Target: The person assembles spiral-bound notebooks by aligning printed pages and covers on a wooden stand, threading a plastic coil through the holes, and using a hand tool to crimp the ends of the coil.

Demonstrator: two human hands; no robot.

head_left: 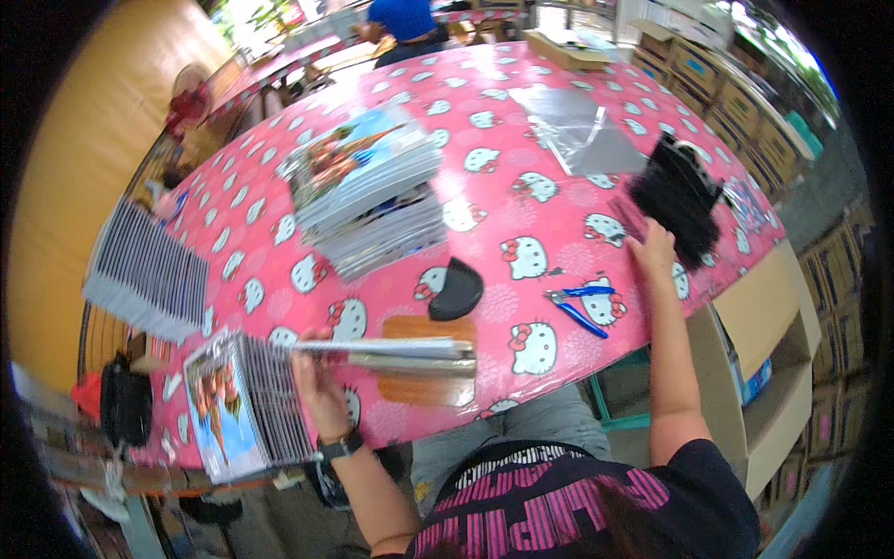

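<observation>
My left hand (319, 396) grips the left end of a thin booklet (400, 345), seen edge-on above a brown wooden board (428, 391). Right beside that hand, a row of booklets (223, 405) with a colourful cover leans at the table's near left. On the far right, my right hand (656, 252) is at the edge of a pile of thin black pieces (684, 210), its fingers drawn together; blur hides what they hold. Blue-handled cutting pliers (587, 306) lie to the left of that forearm. A black rounded piece (456, 289) rests beyond the board.
A tall stack of booklets (368, 186) stands mid-table, another stack (149, 270) at the left edge. Clear plastic sheets (582, 135) lie at the back right. An open carton (768, 363) stands beside me on the right. A person in blue (402, 23) is beyond the table.
</observation>
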